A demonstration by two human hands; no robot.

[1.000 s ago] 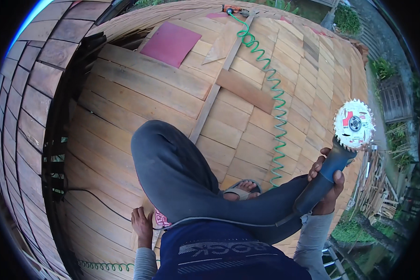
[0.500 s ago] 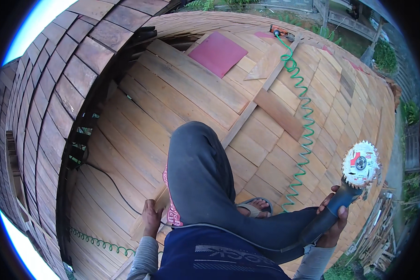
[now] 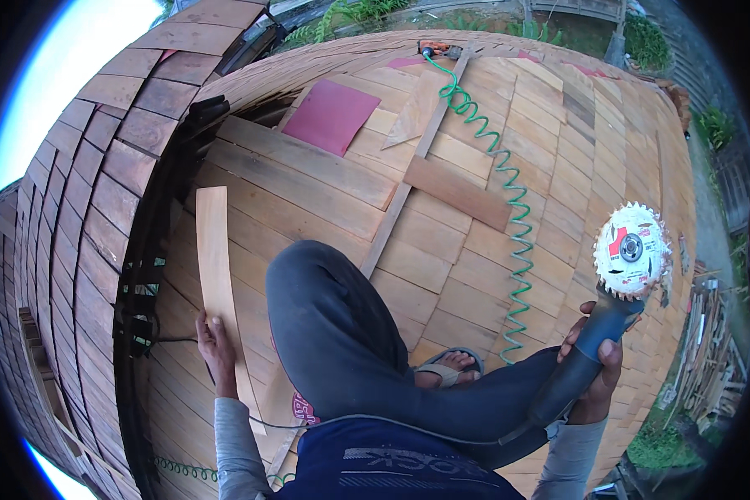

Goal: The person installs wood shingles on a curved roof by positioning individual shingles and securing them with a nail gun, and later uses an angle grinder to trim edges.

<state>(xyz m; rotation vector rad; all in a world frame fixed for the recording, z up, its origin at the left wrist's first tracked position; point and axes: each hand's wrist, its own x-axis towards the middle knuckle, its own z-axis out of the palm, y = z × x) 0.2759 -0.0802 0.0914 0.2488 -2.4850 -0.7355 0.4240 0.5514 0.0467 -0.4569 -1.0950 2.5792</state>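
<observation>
My left hand grips the edge of a long, thin wooden shingle, thumb on its upper face. The shingle is raised beside my bent knee, its far end pointing at the dark roof gap. In my right hand, at the right, is a blue-and-black angle grinder. A white, toothed circular saw blade is fitted to its head and faces up. I cannot tell whether the blade is turning. The grinder's cord runs across my lap toward the left.
I sit on a sloping shingled roof. A coiled green air hose leads to an orange tool near a long batten. A red sheet lies farther up. At the left rises a darker roof section with an open gap.
My left hand has lifted the shingle from beside my leg and moved left and forward with it. My view has shifted; the grinder stays in my right hand.
</observation>
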